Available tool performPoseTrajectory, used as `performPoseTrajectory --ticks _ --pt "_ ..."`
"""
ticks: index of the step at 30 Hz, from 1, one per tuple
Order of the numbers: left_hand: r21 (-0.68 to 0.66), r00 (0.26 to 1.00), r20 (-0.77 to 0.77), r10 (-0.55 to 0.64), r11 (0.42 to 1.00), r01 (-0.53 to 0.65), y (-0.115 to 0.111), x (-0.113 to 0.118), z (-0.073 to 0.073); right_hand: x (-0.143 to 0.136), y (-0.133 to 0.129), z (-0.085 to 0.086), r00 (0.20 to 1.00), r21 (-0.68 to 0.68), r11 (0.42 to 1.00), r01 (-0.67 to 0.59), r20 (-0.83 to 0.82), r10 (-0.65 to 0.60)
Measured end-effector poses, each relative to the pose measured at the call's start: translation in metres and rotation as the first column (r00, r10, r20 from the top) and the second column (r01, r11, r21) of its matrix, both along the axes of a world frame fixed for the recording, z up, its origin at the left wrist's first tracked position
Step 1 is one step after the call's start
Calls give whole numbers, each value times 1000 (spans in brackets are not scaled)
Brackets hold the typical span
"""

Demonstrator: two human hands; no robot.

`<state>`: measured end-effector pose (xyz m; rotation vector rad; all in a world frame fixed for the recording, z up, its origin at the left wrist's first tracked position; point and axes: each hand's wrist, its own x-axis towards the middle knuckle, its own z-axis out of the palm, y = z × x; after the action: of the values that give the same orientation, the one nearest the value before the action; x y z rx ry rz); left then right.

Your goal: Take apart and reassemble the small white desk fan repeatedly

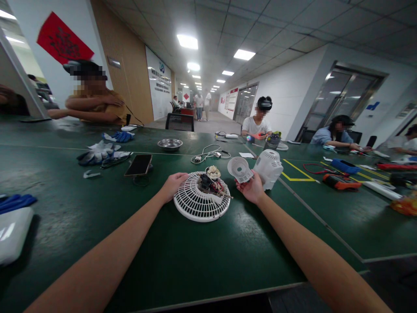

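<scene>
My left hand (173, 186) grips the left rim of a round white fan grille (198, 208), which lies on the green table. The fan motor (208, 184), with dark parts and wires exposed, sits on top of the grille. In my right hand (253, 189) is a white perforated plastic cover (239, 169), tilted up and held apart from the grille. Just behind that hand stands a white slotted housing (269, 168). My right fingertips are partly hidden under the cover.
A white cable (208, 153) and a metal bowl (170, 144) lie beyond the grille. At left are a phone (139, 165), work gloves (101, 154) and a white case (14, 234). An orange multimeter (341, 182) lies right. Several people sit around the table.
</scene>
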<state>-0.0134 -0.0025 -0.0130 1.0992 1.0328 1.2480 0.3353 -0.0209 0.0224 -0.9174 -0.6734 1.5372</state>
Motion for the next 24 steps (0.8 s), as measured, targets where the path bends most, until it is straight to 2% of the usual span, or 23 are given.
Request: performPoseTrajectory --ticks 10,24 --pt "-5 1000 6 -5 1000 5 3 -2 -3 -2 -2 2 1000 3 1000 -5 7 5" --pt "-4 1000 21 21 1000 -21 -5 3 5 -1 -1 0 1000 3 1000 -8 0 8"
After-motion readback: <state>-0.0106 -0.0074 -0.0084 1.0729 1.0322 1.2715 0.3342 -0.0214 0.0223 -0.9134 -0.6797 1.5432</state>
